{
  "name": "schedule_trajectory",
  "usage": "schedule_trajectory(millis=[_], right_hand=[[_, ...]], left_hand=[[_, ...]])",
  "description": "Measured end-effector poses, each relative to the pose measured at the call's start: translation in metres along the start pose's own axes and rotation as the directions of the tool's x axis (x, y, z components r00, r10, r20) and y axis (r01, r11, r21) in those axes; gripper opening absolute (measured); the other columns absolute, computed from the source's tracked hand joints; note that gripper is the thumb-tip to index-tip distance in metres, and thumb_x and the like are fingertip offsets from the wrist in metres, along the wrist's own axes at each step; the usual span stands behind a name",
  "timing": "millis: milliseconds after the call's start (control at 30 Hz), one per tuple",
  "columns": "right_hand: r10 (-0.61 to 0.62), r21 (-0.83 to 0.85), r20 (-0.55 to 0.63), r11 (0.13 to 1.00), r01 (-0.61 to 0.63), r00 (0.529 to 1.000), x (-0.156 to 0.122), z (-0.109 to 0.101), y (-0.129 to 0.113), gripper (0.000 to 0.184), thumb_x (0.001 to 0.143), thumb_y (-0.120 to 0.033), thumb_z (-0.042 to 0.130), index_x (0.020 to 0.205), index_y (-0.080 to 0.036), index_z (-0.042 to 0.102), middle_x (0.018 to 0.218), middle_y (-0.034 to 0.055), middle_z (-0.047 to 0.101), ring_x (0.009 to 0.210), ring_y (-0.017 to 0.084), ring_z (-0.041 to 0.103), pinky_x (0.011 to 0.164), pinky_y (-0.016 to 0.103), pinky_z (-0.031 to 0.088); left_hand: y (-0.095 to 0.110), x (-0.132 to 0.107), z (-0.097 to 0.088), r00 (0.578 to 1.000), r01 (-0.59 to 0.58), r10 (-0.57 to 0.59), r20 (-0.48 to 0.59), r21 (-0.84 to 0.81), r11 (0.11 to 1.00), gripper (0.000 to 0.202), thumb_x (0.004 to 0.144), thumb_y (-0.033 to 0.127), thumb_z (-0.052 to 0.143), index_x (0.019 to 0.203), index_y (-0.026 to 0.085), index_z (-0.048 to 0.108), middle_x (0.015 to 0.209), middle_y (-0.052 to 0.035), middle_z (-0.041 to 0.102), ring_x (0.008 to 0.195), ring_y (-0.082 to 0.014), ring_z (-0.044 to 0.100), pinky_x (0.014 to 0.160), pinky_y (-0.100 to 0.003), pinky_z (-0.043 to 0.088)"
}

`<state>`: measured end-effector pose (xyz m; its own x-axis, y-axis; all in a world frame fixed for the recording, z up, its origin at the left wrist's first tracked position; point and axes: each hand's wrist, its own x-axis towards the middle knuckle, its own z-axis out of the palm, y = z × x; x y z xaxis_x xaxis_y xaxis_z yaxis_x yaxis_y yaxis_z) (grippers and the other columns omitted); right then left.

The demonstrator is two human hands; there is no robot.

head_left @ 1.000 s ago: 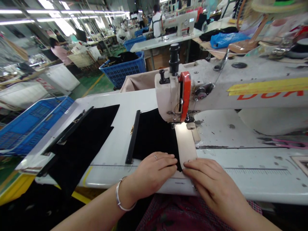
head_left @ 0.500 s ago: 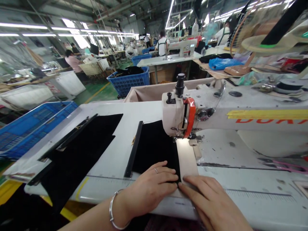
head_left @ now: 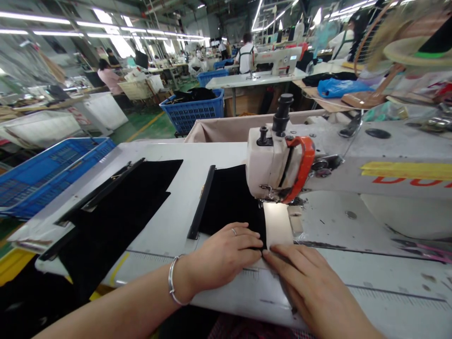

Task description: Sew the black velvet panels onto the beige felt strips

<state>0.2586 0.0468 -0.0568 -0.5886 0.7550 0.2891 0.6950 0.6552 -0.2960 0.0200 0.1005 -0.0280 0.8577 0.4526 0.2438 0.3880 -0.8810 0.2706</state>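
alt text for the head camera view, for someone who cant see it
The left hand lies flat on a black fabric piece and the right hand on a beige strip beside it, both pieces reaching under a sewing machine on a white table. A pile of black cloth lies further left, near a blue crate.

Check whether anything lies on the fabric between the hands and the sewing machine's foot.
Nothing visible does. Left hand and right hand rest on the black fabric and beige strip, whose surfaces run bare up to the sewing machine head.
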Motion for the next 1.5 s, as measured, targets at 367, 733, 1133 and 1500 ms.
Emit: schedule_trajectory(millis=[367,733,1133,1500], right_hand=[[0.041,-0.038,0.043,0.999,-0.040,0.998,0.021,-0.002,0.016,0.046,0.089,-0.013,0.050,0.135,-0.021,0.046,0.126,0.0065,0.052,0.109,0.025,0.046,0.092,0.047,0.043],[0.041,-0.123,0.048,0.992,-0.035,0.998,0.040,-0.001,0.032,0.048,0.089,-0.013,0.051,0.136,-0.021,0.046,0.126,0.0071,0.053,0.110,0.025,0.048,0.094,0.045,0.044],[0.040,-0.207,0.000,0.978,-0.039,0.999,0.055,-0.001,0.039,0.039,0.095,-0.023,0.044,0.133,-0.020,0.051,0.133,0.0096,0.053,0.109,0.026,0.055,0.087,0.044,0.049],[0.062,-0.176,-0.022,0.982,-0.065,0.998,0.061,0.004,0.044,0.038,0.095,-0.025,0.044,0.132,-0.019,0.051,0.131,0.0098,0.055,0.108,0.024,0.057,0.091,0.047,0.048]], left_hand=[[-0.024,0.015,0.000,0.999,-0.027,0.025,0.022,0.093,0.995,0.022,0.093,0.012,0.047,0.111,0.015,0.061,0.122,-0.0043,0.063,0.124,-0.0175,0.050,0.115,-0.039,0.032],[-0.050,0.029,0.003,0.999,-0.036,0.034,0.015,0.142,0.989,0.024,0.094,0.009,0.044,0.110,0.013,0.062,0.121,-0.0065,0.062,0.123,-0.0172,0.050,0.115,-0.037,0.033],[-0.078,0.044,0.005,0.993,0.062,-0.050,-0.105,0.113,0.992,0.019,0.094,0.014,0.050,0.101,0.017,0.067,0.108,-0.0022,0.066,0.104,-0.0152,0.060,0.097,-0.029,0.048],[-0.080,0.048,0.006,0.976,0.162,-0.150,-0.157,0.068,0.984,0.018,0.091,0.012,0.053,0.094,0.019,0.069,0.098,-0.0008,0.067,0.095,-0.0139,0.062,0.087,-0.028,0.052]])
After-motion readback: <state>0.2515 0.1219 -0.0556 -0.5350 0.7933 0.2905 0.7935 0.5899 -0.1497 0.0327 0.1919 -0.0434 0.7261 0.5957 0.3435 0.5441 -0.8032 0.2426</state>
